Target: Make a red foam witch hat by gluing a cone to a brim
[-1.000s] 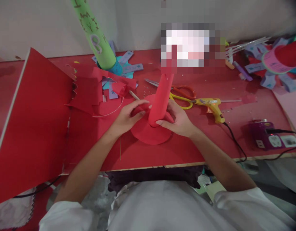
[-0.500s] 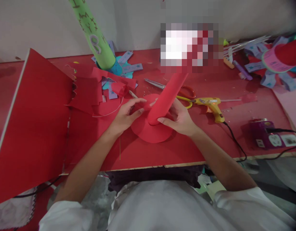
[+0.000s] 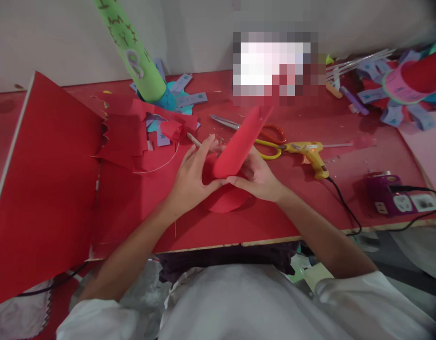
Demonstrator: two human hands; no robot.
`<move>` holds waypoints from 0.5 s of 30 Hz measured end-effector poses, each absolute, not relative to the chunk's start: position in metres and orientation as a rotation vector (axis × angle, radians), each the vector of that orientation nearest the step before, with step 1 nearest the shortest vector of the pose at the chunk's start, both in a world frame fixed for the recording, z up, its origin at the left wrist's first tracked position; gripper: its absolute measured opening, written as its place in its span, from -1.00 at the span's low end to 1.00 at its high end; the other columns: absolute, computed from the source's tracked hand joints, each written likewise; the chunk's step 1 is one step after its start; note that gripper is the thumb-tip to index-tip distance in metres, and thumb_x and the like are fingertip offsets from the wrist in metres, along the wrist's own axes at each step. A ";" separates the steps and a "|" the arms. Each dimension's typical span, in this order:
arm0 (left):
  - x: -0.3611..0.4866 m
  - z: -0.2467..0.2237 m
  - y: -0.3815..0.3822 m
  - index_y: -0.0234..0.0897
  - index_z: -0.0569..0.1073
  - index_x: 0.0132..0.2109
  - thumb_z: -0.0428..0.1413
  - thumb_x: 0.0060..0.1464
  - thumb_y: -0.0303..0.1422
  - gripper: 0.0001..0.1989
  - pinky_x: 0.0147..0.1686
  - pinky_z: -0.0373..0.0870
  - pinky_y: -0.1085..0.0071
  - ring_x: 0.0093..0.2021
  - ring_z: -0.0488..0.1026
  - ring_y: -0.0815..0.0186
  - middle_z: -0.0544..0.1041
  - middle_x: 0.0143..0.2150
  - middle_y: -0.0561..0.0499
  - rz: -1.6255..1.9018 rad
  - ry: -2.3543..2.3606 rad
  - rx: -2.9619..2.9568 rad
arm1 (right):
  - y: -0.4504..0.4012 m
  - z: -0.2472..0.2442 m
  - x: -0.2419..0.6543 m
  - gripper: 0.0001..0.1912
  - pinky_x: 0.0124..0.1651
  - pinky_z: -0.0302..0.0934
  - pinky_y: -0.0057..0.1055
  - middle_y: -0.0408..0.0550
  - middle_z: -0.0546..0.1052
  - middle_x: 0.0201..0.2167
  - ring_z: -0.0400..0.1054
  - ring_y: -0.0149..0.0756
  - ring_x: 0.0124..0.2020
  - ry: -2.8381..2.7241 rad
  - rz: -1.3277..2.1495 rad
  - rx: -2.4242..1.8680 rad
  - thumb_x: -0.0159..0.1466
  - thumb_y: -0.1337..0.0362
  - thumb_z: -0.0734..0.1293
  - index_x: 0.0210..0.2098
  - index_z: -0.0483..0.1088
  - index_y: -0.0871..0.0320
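A red paper tube (image 3: 239,141) leans up and to the right from a round red paper disc (image 3: 229,202) on the table. My left hand (image 3: 194,177) curves around the tube's base from the left, its thumb in front. From the other side, my right hand (image 3: 263,178) grips the base, and the two thumb tips meet in front. The fingers behind the tube are partly hidden, and a pixelated patch covers the tube's upper end.
Scissors (image 3: 227,123) and a yellow glue gun (image 3: 310,152) lie right of the tube. A purple socket box (image 3: 389,194) sits farther right. At left stand a red board (image 3: 51,179) and a green paper tube (image 3: 143,66). Red paper scraps (image 3: 125,134) lie between.
My left hand has moved right, from resting over the disc to closing around the tube's base. The right hand stays on the tube. The view has shifted slightly.
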State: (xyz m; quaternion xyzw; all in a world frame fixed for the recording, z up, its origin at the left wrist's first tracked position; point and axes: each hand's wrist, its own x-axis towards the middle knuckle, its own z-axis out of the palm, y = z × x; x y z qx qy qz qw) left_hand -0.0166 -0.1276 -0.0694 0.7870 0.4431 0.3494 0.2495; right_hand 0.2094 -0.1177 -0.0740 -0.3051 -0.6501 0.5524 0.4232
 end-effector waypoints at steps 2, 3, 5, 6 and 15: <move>-0.018 -0.071 -0.126 0.00 0.06 0.56 0.30 0.22 0.14 -0.04 0.46 0.32 -0.15 0.39 0.50 -0.07 0.47 0.43 -0.20 0.941 1.219 2.029 | -0.116 -0.075 0.210 -0.40 0.46 0.36 0.07 0.01 0.47 0.32 0.41 -0.01 0.37 -1.647 1.363 -0.745 0.36 -0.04 0.51 0.29 0.30 -0.11; -0.019 -0.071 -0.126 0.00 0.08 0.55 0.31 0.22 0.12 -0.05 0.42 0.39 -0.12 0.34 0.54 -0.06 0.52 0.38 -0.19 0.949 1.222 1.967 | -0.115 -0.076 0.211 -0.41 0.48 0.34 0.07 0.01 0.46 0.33 0.40 -0.01 0.39 -1.653 1.343 -0.746 0.38 -0.05 0.49 0.30 0.30 -0.11; -0.021 -0.071 -0.124 0.01 0.15 0.52 0.33 0.21 0.08 -0.11 0.33 0.49 -0.05 0.28 0.58 -0.03 0.58 0.30 -0.15 0.975 1.222 1.867 | -0.112 -0.076 0.213 -0.47 0.48 0.32 0.08 0.00 0.45 0.36 0.37 -0.01 0.41 -1.649 1.281 -0.780 0.42 -0.03 0.44 0.31 0.33 -0.12; -0.022 -0.071 -0.123 0.01 0.19 0.50 0.34 0.22 0.06 -0.15 0.31 0.51 -0.03 0.27 0.59 -0.01 0.58 0.30 -0.14 0.994 1.216 1.842 | -0.110 -0.076 0.214 -0.51 0.47 0.34 0.07 -0.01 0.46 0.36 0.39 -0.02 0.40 -1.648 1.233 -0.803 0.44 -0.02 0.42 0.30 0.35 -0.13; -0.017 -0.065 -0.125 -0.14 0.37 0.36 0.35 0.21 0.04 -0.29 0.25 0.54 0.06 0.30 0.55 -0.05 0.56 0.31 -0.17 1.017 1.215 1.817 | -0.110 -0.075 0.212 -0.72 0.08 0.54 -0.03 0.01 0.65 0.06 0.57 -0.08 -0.03 -1.874 0.885 -0.988 0.43 0.08 0.41 0.09 0.49 -0.03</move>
